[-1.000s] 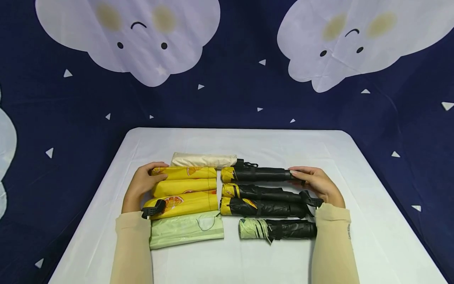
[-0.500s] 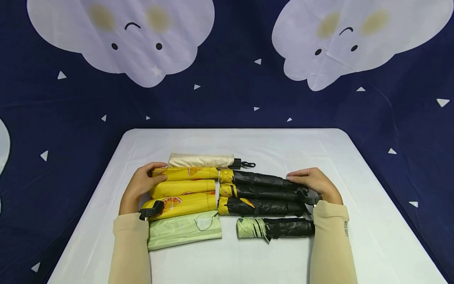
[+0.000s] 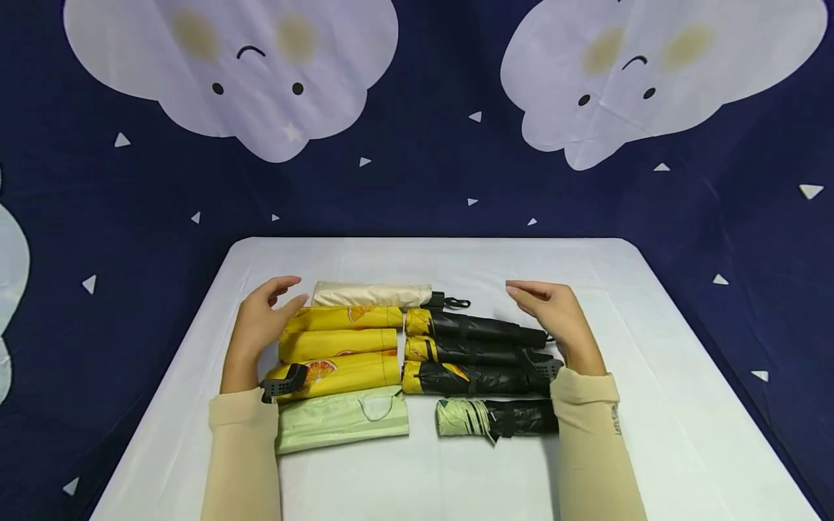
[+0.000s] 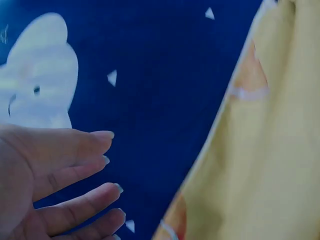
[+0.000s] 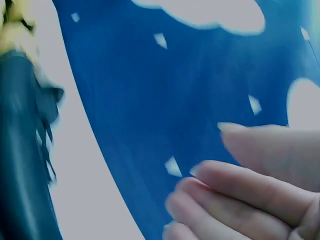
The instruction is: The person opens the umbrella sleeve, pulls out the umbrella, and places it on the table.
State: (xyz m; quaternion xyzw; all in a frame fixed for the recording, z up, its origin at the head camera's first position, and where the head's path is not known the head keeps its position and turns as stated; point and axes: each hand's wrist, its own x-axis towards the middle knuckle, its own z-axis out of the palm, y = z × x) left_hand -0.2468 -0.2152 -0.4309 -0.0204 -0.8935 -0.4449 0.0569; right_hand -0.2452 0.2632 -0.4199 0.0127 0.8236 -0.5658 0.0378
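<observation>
In the head view my left hand (image 3: pixel 263 318) hovers with parted, relaxed fingers at the left end of the topmost yellow fabric sleeve (image 3: pixel 345 317), which has an orange-slice print. Two more such sleeves, a middle one (image 3: pixel 339 345) and a lower one (image 3: pixel 355 373), lie below it. My right hand (image 3: pixel 554 315) is raised over the right end of the top black-and-yellow folded umbrella (image 3: pixel 482 327), fingers extended and holding nothing. Beneath that lie two similar folded umbrellas, one (image 3: pixel 482 352) above the other (image 3: pixel 495 379). Both wrist views show bare, empty fingers.
A cream folded umbrella (image 3: pixel 371 294) with a black handle lies at the back. In front are a pale green sleeve (image 3: pixel 342 421) and a green-and-black folded umbrella (image 3: pixel 465 418), partly hidden by my right sleeve. The white table (image 3: pixel 417 485) ends at a dark blue backdrop (image 3: pixel 417 195).
Both hands have come off the things they touched. My left hand has lifted slightly; my right has risen and moved left. The top black-and-yellow umbrella now slants, its right end nearer me.
</observation>
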